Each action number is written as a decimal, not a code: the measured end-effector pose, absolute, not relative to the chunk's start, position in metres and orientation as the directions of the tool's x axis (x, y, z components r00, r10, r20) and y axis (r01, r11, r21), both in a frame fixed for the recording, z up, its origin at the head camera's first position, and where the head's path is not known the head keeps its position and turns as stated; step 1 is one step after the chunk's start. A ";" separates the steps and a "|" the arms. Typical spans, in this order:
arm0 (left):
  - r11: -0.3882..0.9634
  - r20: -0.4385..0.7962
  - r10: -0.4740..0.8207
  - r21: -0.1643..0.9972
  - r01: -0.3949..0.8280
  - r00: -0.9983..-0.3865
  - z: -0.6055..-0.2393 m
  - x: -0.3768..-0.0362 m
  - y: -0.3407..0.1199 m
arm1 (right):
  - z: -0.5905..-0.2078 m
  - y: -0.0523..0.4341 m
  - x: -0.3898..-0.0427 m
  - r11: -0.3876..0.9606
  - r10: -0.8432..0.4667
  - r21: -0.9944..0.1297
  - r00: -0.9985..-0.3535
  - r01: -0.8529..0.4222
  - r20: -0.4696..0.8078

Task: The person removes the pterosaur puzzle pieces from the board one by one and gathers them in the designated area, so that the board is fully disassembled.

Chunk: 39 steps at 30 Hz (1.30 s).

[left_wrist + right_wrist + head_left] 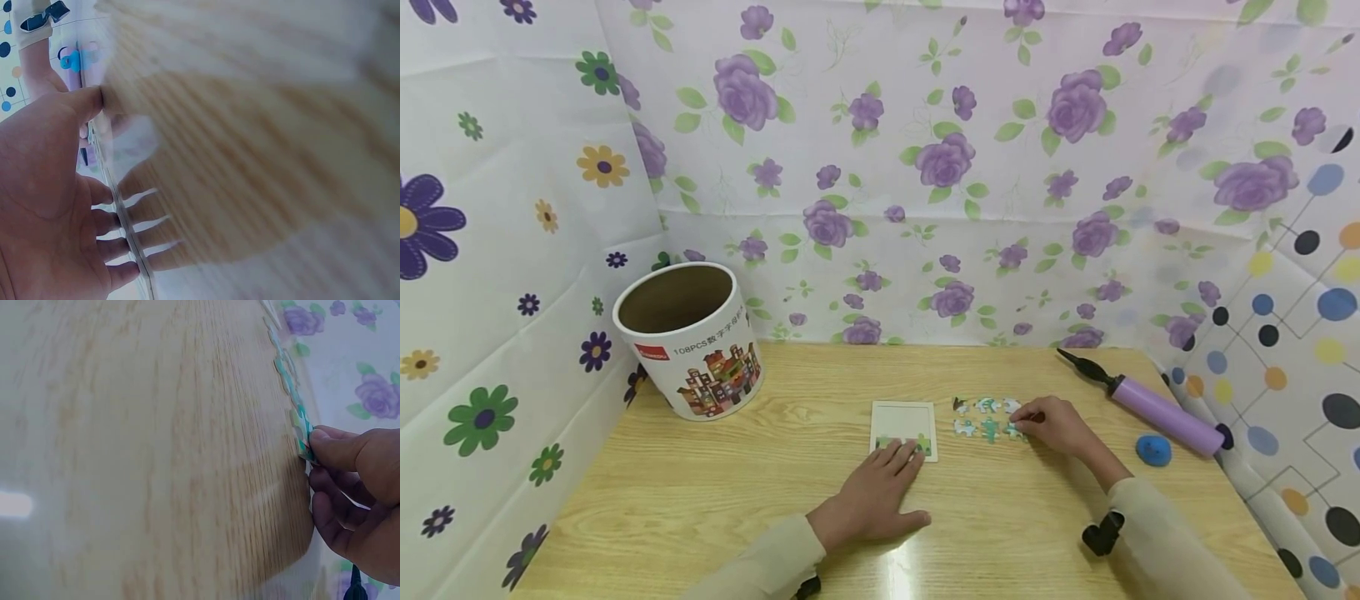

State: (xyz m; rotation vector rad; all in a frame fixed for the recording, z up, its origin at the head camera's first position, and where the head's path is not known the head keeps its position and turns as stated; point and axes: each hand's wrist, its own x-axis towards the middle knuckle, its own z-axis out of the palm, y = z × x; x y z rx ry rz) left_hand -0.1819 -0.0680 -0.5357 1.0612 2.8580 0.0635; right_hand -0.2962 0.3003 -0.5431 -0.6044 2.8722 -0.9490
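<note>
A square white puzzle frame [902, 407] lies mid-table, with green-patterned pieces [922, 442] along its near edge. My left hand [880, 493] is spread flat, its fingertips resting on that near edge and partly hiding the pieces there. To the right of the frame, loose jigsaw pieces [989, 430] in white, teal and green lie in two rows. At the right end of the near row, my right hand [1057, 429] pinches a jigsaw piece [305, 449] between thumb and index finger, at table level. The remaining fingers curl loosely underneath.
A big white printed bucket [722, 367] stands at the back left. On the right lie a purple hand pump [1165, 414] with a black nozzle and a small blue object [1153, 450], close to my right forearm. Flowered and dotted cloths wall the table.
</note>
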 end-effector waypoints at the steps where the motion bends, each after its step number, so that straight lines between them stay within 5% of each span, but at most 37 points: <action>1: 0.758 -0.071 0.652 0.072 0.649 -0.754 -0.536 -0.182 -0.068 | -0.543 0.300 -0.296 0.734 -0.382 -0.583 -0.921 -0.349 0.070; 16: 0.761 -0.097 0.649 0.099 0.641 -0.755 -0.532 -0.183 -0.067 | -0.538 0.292 -0.297 0.734 -0.360 -0.596 -0.931 -0.327 0.068; 39: 0.750 -0.061 0.662 0.061 0.659 -0.747 -0.533 -0.174 -0.060 | -0.519 0.203 -0.296 0.597 -0.504 -0.668 -0.856 -0.443 0.117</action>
